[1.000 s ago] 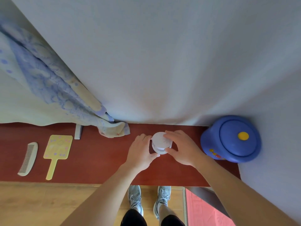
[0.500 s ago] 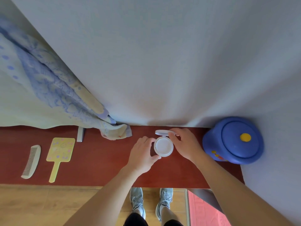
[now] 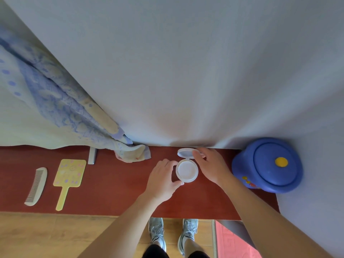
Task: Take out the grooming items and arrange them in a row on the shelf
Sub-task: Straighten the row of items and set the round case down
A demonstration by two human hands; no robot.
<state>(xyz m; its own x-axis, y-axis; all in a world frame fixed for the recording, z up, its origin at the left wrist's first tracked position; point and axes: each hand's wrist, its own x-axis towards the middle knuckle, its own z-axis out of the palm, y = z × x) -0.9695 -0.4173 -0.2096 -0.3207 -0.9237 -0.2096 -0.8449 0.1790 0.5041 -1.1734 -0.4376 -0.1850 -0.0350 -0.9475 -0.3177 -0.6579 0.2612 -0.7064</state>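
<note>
While my left hand (image 3: 162, 178) curls round the base of the white compact (image 3: 187, 171), right of the middle of the shelf (image 3: 111, 192) and near its back edge, my right hand (image 3: 212, 166) pinches its lid (image 3: 185, 152), swung up on a hinge at the wall side. Toward the left end, the comb (image 3: 36, 186) and hand mirror (image 3: 69, 175) lie side by side, long axes running back to front, the mirror's handle toward the front edge. A blue pot (image 3: 268, 164) sits at the right end.
</note>
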